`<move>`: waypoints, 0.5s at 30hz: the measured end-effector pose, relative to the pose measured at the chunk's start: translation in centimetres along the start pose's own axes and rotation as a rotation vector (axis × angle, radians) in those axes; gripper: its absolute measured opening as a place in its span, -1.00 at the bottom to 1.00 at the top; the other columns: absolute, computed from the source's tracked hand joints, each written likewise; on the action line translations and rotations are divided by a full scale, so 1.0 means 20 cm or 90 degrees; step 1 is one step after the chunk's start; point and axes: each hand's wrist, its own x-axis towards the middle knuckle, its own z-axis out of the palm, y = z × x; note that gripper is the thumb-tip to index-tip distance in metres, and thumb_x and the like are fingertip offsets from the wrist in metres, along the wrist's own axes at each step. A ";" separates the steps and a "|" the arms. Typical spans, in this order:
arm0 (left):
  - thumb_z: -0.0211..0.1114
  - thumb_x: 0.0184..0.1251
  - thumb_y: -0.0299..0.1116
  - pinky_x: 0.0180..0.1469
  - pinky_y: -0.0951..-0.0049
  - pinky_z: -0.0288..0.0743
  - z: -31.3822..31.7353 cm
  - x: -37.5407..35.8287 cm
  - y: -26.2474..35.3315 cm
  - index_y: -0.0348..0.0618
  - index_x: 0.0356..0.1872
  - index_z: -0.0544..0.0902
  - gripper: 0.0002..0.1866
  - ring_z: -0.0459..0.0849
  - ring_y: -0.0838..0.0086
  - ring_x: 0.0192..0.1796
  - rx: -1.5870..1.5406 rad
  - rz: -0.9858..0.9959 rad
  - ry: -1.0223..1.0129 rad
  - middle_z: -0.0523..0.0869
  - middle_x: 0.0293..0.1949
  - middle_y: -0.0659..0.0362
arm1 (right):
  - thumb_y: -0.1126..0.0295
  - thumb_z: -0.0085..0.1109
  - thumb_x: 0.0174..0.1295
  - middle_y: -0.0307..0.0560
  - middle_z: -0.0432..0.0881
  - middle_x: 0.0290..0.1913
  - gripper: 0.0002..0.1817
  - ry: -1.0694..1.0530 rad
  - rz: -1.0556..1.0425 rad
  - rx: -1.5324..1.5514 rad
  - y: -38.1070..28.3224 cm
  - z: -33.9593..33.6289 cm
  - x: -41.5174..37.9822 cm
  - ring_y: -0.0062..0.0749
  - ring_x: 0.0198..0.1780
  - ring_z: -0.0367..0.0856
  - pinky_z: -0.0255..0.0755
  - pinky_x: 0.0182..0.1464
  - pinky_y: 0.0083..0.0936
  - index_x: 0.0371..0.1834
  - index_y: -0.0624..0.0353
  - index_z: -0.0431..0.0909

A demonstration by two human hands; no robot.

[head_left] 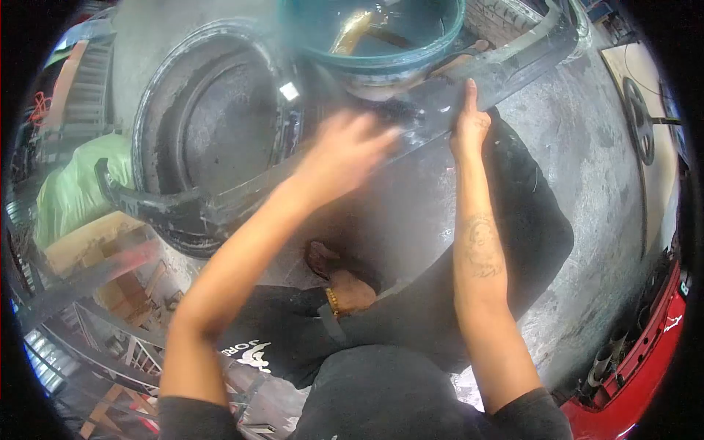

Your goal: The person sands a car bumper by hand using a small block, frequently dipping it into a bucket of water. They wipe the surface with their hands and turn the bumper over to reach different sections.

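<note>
A long dark plastic panel, like a car bumper trim (506, 70), runs diagonally from the upper right to the lower left. My right hand (471, 125) is closed on its lower edge, the thumb lying along the top face. Over the wet middle stretch of the panel, my left hand (348, 154) is smeared by motion. Whether its fingers hold anything is not visible. Just behind the panel stands a blue-green bucket (381, 59) with liquid and a yellowish object inside. The panel's left end (154, 202) curves up in front of a large black round tub (165, 95).
A pale green bag (81, 183) and cardboard (110, 290) lie at the left. A red car part (653, 367) stands at the lower right, a dark wheel-like object (639, 121) at the right edge. My foot (352, 290) rests on the grey floor (587, 198).
</note>
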 end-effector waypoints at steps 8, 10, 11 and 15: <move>0.51 0.28 -0.48 0.26 0.08 0.49 -0.22 -0.53 0.00 0.18 0.44 0.71 -0.35 0.60 0.09 0.14 0.021 -0.087 0.025 0.71 0.11 0.03 | -0.19 0.53 0.33 0.11 0.78 -0.08 -0.18 -0.016 0.030 0.004 0.03 -0.03 0.05 -0.30 -0.14 0.68 0.58 -0.01 -0.34 -0.07 0.63 0.72; 0.51 0.27 -0.54 0.28 0.10 0.51 -0.42 -0.86 0.02 0.02 0.40 0.74 -0.38 0.60 0.09 0.17 0.038 -0.188 0.002 0.70 0.14 -0.02 | -0.16 0.54 0.34 0.17 0.81 -0.06 -0.20 -0.006 0.011 0.015 -0.04 -0.04 0.00 -0.25 -0.12 0.71 0.61 0.04 -0.29 -0.08 0.66 0.72; 0.51 0.25 -0.54 0.29 0.06 0.50 -0.48 -0.94 0.05 0.04 0.41 0.73 -0.37 0.60 0.05 0.17 0.023 -0.217 0.001 0.70 0.14 -0.04 | -0.16 0.55 0.33 0.17 0.81 -0.08 -0.20 0.010 0.028 -0.017 -0.11 -0.04 -0.02 -0.26 -0.14 0.71 0.61 0.02 -0.28 -0.09 0.66 0.71; 0.52 0.25 -0.51 0.30 0.05 0.47 -0.43 -0.79 0.16 -0.06 0.40 0.73 -0.38 0.60 0.05 0.17 -0.019 -0.186 0.042 0.69 0.12 -0.04 | -0.07 0.62 0.28 0.22 0.80 0.01 -0.23 0.025 0.009 0.075 -0.35 -0.10 0.13 -0.25 -0.03 0.71 0.60 0.09 -0.28 -0.04 0.65 0.70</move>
